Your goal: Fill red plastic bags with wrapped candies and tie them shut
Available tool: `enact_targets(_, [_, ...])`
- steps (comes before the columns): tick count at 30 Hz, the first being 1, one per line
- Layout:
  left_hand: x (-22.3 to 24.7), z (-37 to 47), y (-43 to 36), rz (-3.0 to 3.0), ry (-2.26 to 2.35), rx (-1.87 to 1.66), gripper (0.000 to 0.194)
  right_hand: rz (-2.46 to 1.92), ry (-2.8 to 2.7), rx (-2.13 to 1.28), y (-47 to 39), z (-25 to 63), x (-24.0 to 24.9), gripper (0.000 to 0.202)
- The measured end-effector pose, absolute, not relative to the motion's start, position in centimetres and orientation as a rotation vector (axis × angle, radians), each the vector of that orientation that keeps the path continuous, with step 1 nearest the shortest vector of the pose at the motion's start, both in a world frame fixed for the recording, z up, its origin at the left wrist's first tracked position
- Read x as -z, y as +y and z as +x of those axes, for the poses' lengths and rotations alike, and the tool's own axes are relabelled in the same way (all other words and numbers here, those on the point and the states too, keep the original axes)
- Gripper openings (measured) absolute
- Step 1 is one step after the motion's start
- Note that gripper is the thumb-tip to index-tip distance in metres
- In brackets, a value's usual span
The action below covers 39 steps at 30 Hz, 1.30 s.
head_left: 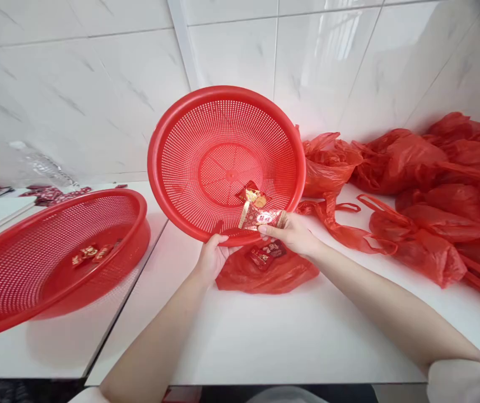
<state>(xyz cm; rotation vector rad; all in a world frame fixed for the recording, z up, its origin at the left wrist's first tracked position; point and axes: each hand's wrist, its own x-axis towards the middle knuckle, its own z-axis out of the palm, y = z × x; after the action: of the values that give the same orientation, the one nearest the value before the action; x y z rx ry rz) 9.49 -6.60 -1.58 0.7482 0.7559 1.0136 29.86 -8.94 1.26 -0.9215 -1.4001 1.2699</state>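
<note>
A round red plastic colander (226, 94) is tilted toward me over the white table. My left hand (213, 258) grips its near rim, thumb on top. Just over the right part of that rim, my right hand (290, 234) pinches a red and gold wrapped candy packet (260, 217). Behind this packet, another red and gold packet (250, 193) shows inside the colander; whether it is also held I cannot tell. Below the rim lies a red plastic bag (265, 281), with dark red packets (266, 254) on or in it.
A second red colander (139, 208) with several small packets (92, 254) stands at the left. Several filled red plastic bags (411, 162) crowd the right side against the tiled wall (231, 50). A clear bottle (44, 163) and loose red packets (55, 195) lie at the back left.
</note>
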Motion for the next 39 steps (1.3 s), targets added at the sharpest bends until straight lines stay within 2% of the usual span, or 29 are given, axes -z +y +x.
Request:
enact_targets(5, [1.7,9.6,-6.6,0.763,0.713,-1.031,0.027,-1.020,-1.549,-1.199,-9.4,29.9,-1.5,0.036])
enact_targets(13, [2.2,9.5,-6.3,0.745,0.692,-1.030,0.031,-1.014,-1.418,-1.412,-9.6,29.4,-1.2,0.031])
enact_targets(20, [2.5,9.5,-6.3,0.767,0.716,-0.995,0.029,-1.062,-1.446,-1.421,-9.3,29.5,-0.8,0.029])
enact_targets(26, [2.4,9.7,-6.4,0.718,0.753,-1.095,0.026,-0.883,-1.587,-1.003,-9.4,30.1,-1.8,0.022])
enact_targets(32, [2.2,9.6,-6.0,0.656,0.717,-1.289,0.023,-0.969,-2.249,-0.837,-8.5,32.5,-2.5,0.017])
enact_targets(37, [2.2,9.5,-5.9,0.673,0.708,-1.356,0.012,-1.199,-2.408,-0.494,-7.3,33.2,-0.4,0.049])
enact_targets(39, [2.3,9.6,-6.0,0.691,0.720,-1.330,0.011,-1.342,-2.353,-0.365,-7.2,33.3,-0.3,0.047])
